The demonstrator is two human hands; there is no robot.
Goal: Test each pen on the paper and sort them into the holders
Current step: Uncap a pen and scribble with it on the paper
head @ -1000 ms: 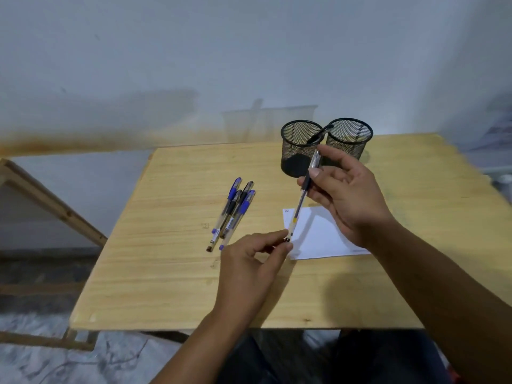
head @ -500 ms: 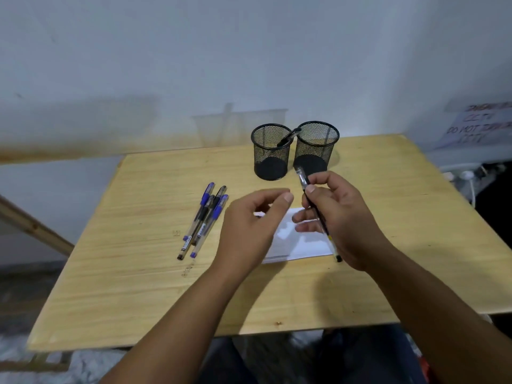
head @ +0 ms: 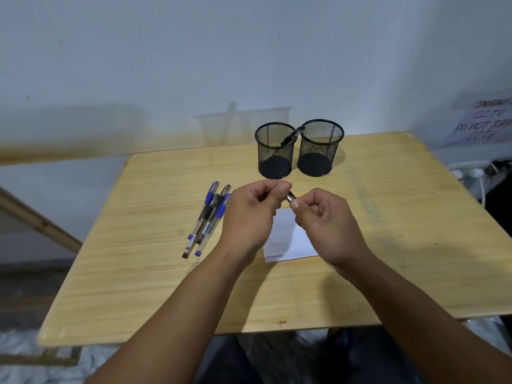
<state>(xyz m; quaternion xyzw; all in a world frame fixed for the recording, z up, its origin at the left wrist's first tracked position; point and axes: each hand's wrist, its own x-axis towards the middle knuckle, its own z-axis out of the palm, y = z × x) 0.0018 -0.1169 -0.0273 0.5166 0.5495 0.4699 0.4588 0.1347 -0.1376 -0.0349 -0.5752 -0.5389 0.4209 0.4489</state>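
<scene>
tabletop (head: 155, 273) carrying paper (head: 288, 239) at centre, two holders (head: 274, 151) above | left hand (head: 249, 214) and right hand (head: 327, 223) both pinching one pen (head: 291, 197) over the paper | recapping, judging: keeping cap and barrel aligned, pushing straight | pen's long axis running upper-left to lower-right, mostly hidden

We see two black mesh holders (head: 299, 149), blue-capped and black-capped clear pens (head: 206, 221), white paper (head: 288, 239), our pale yellow wood-grain bench (head: 138, 259), a grey-white wall (head: 221, 51)
</scene>
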